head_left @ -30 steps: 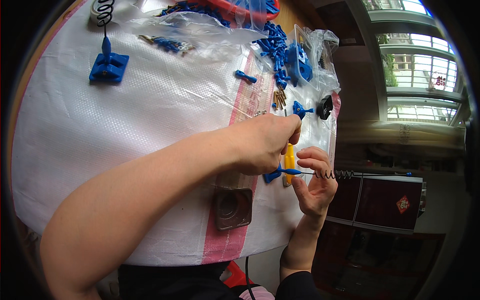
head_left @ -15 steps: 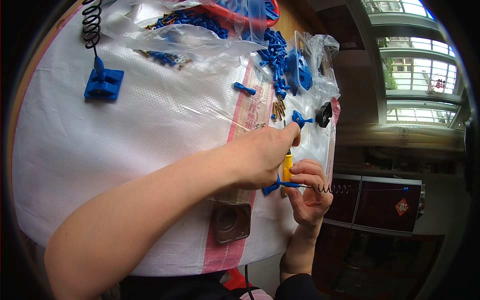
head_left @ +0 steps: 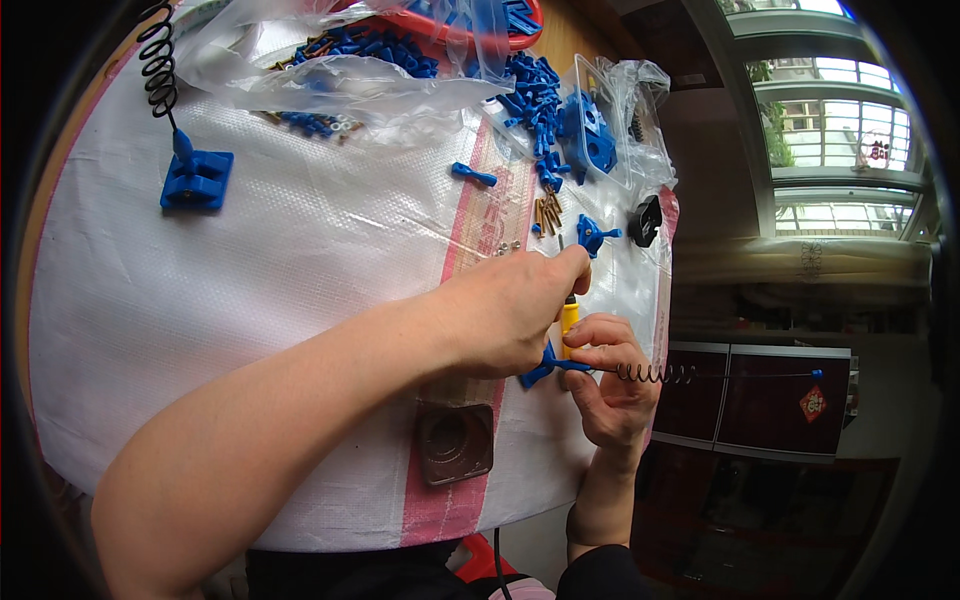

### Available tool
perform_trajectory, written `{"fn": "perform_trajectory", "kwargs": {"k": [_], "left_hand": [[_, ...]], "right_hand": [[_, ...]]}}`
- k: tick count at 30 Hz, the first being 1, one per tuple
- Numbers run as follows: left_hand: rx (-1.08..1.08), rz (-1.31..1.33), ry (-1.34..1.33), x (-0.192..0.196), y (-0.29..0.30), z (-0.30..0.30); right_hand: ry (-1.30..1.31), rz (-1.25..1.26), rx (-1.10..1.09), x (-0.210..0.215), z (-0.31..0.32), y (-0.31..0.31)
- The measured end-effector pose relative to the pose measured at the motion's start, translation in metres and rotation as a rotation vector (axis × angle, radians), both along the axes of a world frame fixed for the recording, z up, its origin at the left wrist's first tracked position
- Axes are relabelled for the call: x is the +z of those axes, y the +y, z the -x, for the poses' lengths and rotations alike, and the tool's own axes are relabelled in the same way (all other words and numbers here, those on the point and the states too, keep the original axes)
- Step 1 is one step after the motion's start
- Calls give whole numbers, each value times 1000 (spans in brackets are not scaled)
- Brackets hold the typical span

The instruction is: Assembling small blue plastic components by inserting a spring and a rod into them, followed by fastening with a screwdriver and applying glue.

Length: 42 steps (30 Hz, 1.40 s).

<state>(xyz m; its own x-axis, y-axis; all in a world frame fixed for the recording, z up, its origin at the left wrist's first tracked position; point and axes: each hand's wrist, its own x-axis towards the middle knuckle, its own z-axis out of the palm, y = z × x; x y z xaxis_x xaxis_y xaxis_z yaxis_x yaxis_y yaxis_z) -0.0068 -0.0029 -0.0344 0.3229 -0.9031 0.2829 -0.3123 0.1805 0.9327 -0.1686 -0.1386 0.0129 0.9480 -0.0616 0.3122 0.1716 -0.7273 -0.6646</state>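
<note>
My right hand (head_left: 612, 385) pinches the stem of a blue plastic part (head_left: 572, 366); a dark coiled spring wire (head_left: 655, 373) runs out from it to the right, ending in a small blue tip (head_left: 817, 373). The part's wider end reaches under my left hand (head_left: 520, 305). That hand is closed, its fingers curled down, and whatever they grip is hidden. A screwdriver with a yellow handle (head_left: 570, 318) shows between the hands, its shaft partly covered by my left hand. Just beyond the left fingers sits a blue bracket-like part (head_left: 592, 236), with a black piece (head_left: 645, 221) to its right.
Brass-coloured screws (head_left: 548, 213) and small nuts (head_left: 508, 247) lie beyond my hands. Farther back are heaped blue parts (head_left: 530, 90), a clear tray (head_left: 592, 140) and a red basin (head_left: 530, 38). A blue base with a spring (head_left: 198, 182) stands left; a brown square dish (head_left: 456, 444) sits nearer.
The whole view has shifted slightly. Both hands keep nearly the same pose around the blue part, and the right hand still pinches its stem.
</note>
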Motion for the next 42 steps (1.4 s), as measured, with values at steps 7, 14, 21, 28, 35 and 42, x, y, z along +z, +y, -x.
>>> {"fn": "perform_trajectory", "kwargs": {"k": [7,14,21,28,35,42], "left_hand": [[-59,-18,39,7,2,-1],[-108,-55,-48,17,7,4],[-91,-30,-223,24,7,12],[-181,-124,-119,26,5,16],[-135,-253,-98,33,-2,26],[-61,-263,-139,33,-3,29]], "right_hand": [[-12,40,18,0,0,-5],[-51,114,-8,2,4,-10],[-64,253,-12,10,9,-11],[-71,342,-10,13,22,-24],[-103,412,-19,-3,24,-31],[-159,352,-50,-11,21,-28]]}}
